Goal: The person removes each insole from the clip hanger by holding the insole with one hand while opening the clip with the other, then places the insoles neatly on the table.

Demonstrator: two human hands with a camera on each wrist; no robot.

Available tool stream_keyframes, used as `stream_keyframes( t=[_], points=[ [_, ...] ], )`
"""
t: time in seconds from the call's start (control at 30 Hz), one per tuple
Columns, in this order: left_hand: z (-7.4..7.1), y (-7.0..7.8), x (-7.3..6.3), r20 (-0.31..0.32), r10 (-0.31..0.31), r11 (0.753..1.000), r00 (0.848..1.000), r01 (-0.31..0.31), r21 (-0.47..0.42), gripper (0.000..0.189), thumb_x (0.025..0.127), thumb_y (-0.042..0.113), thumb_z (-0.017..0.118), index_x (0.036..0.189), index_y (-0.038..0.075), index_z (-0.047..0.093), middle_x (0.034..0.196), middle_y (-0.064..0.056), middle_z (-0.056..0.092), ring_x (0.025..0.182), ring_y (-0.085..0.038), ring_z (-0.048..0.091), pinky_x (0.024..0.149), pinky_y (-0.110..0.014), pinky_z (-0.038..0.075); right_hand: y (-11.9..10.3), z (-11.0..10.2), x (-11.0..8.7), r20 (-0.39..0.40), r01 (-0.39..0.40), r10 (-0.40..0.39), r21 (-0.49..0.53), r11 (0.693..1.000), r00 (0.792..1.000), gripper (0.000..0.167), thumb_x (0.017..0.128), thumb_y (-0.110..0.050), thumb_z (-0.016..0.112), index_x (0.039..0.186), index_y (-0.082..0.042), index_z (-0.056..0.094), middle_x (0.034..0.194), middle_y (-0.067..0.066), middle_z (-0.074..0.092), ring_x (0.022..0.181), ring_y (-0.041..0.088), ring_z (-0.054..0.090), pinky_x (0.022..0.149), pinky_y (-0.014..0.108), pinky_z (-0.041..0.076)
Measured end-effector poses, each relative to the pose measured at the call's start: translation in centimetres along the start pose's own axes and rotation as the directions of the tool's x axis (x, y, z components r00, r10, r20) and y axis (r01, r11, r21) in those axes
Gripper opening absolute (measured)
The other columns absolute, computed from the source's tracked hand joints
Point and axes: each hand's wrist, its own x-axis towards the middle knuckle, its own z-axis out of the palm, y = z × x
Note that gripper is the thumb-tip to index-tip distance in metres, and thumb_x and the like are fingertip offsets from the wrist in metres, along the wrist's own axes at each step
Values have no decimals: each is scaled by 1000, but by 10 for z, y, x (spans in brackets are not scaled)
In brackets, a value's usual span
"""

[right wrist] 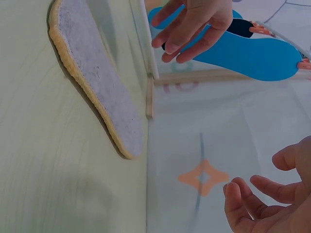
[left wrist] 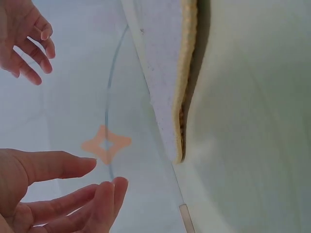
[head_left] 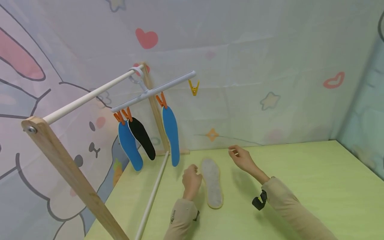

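A grey insole (head_left: pixel 212 184) with a yellowish edge lies flat on the table, between the two hands in the head view. Just left of it hovers my left hand (head_left: pixel 192 181), fingers loosely bent and holding nothing. My right hand (head_left: pixel 241 158) is raised to the right of the insole's far end, thumb and fingers apart with nothing between them. In the left wrist view a gap shows between thumb and fingertips of the left hand (left wrist: pixel 63 194). The right wrist view shows the right hand (right wrist: pixel 272 194) likewise relaxed, away from the grey insole (right wrist: pixel 95 77).
A wooden rack (head_left: pixel 90 96) stands at left. From its rail hangs a white hanger bar (head_left: pixel 168 85). Orange clips hold a blue insole (head_left: pixel 129 146), a black insole (head_left: pixel 142 138) and another blue insole (head_left: pixel 171 136). A yellow clip (head_left: pixel 194 88) hangs at the bar's right end.
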Motion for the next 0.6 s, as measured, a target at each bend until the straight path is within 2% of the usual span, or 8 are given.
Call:
stream_keyframes(
  t=[0.23,0.47,0.6],
  points=[
    [-2,1,2,-72,36,999,997,-38,-20,19,72,1,62,91,-3,61,86,-16,66,73,-31,62,57,-39,48,-2,2,-1,3,2,-2,5,1000,1000,33,94,-18,42,119,1,50,108,24,58,91,34,59,73,40,50],
    [-5,1,5,-102,58,997,993,-64,-50,18,76,3,60,93,-5,61,89,-18,65,66,-28,60,51,-33,46,0,2,-1,2,-1,1,1,1000,1000,33,94,-19,42,119,0,50,108,24,59,91,34,59,74,41,50],
    [-6,1,8,-118,69,996,991,-75,-45,18,80,6,58,95,-4,61,91,-19,65,72,-31,61,55,-36,48,1,3,-2,1,1,-1,5,1000,1000,32,94,-19,43,119,0,50,108,23,59,91,34,59,74,41,50]
  ],
)
